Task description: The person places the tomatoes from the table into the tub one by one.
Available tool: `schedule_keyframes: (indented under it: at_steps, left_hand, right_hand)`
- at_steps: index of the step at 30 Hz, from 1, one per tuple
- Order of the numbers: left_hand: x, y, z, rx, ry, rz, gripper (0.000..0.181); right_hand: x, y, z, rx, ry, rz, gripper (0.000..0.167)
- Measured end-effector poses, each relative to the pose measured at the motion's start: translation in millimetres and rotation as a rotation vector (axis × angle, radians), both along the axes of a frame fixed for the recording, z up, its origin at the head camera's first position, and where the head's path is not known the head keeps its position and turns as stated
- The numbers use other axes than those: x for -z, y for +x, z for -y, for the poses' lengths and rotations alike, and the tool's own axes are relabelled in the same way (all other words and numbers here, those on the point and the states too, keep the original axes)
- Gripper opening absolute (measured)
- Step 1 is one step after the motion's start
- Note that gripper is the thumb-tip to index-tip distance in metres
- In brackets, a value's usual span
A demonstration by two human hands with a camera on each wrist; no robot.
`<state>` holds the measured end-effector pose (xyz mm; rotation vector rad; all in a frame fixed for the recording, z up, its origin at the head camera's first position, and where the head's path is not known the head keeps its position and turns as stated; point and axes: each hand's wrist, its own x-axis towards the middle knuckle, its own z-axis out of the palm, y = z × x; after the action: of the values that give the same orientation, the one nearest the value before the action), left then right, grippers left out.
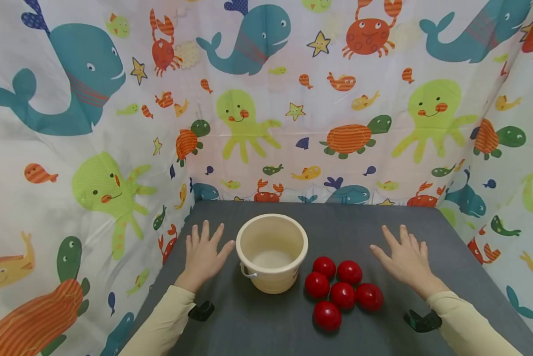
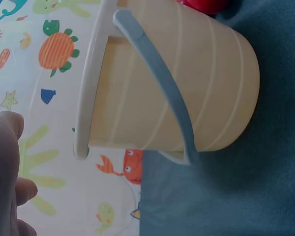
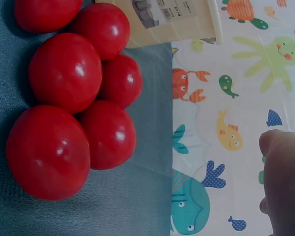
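A cream bucket [image 1: 272, 282] stands upright on the dark table, its pale handle [image 2: 162, 78] hanging down the side; no contents show inside it. Several shiny red balls [image 1: 343, 295], perhaps round fruit, lie clustered to the right of the bucket. My left hand [image 1: 204, 254] is just left of the bucket, fingers spread and holding nothing. To the right of the red balls is my right hand [image 1: 406, 259], its fingers extended, also holding nothing. In the right wrist view the red balls [image 3: 66, 73] touch one another, and a printed label [image 3: 162, 11] shows on the bucket.
A dark grey cloth-like surface [image 1: 248, 326] covers the table. White curtains [image 1: 311, 89] printed with sea animals hang behind it and on both sides. Black bands [image 1: 423, 321] are on both wrists, below the sleeves.
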<state>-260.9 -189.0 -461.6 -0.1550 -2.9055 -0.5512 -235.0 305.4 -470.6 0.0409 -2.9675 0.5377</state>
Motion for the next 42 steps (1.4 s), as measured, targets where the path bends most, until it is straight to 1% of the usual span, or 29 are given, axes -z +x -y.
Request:
schedule_keyframes:
  at_steps: [4,8,11,16,19,24,28,31,34,36,38,42]
  left_hand:
    - [0.1,1.6,-4.8,0.019,-0.016,0.0,0.072]
    - [2.7,5.8,-12.6,0.053,-0.012,-0.04,0.07]
    - [5.4,10.3,-20.5,0.09,-0.004,-0.079,0.068]
    - [8.6,18.7,-38.3,0.161,-0.003,-0.079,0.065]
    - [11.2,22.8,-50.1,0.212,0.013,-0.077,0.063]
    - [19.0,29.9,-67.1,0.296,0.031,-0.107,0.057]
    - [29.2,34.4,-75.2,0.35,0.041,-0.17,0.05]
    - [40.2,36.8,-78.4,0.359,0.043,-0.23,0.043]
    - [48.8,38.1,-80.2,0.345,0.033,-0.284,0.037]
    - [52.3,37.5,-81.1,0.339,0.031,-0.319,0.033]
    - [53.6,36.7,-81.9,0.341,0.035,-0.343,0.031]
    - [55.8,34.6,-83.5,0.339,0.034,-0.376,0.029]
  right_hand:
    - [2.6,1.5,0.8,0.005,0.003,0.006,0.087]
    - [4.7,3.0,1.7,0.007,0.006,0.009,0.086]
    - [6.4,4.1,2.3,0.008,0.004,0.017,0.086]
    - [10.7,5.5,1.3,0.01,0.01,0.047,0.087]
    - [13.2,5.9,1.2,0.013,0.008,0.062,0.086]
    - [17.3,7.8,0.9,0.018,0.0,0.077,0.086]
    - [24.5,10.2,0.6,0.015,0.001,0.069,0.085]
    - [31.2,13.1,0.5,0.011,0.004,0.068,0.085]
    - [35.3,15.8,0.1,0.01,0.004,0.077,0.084]
    - [36.8,16.7,-1.4,0.013,0.0,0.078,0.084]
    - [37.2,17.3,-2.8,0.017,-0.005,0.079,0.084]
    - [37.2,18.7,-4.9,0.021,-0.011,0.078,0.084]
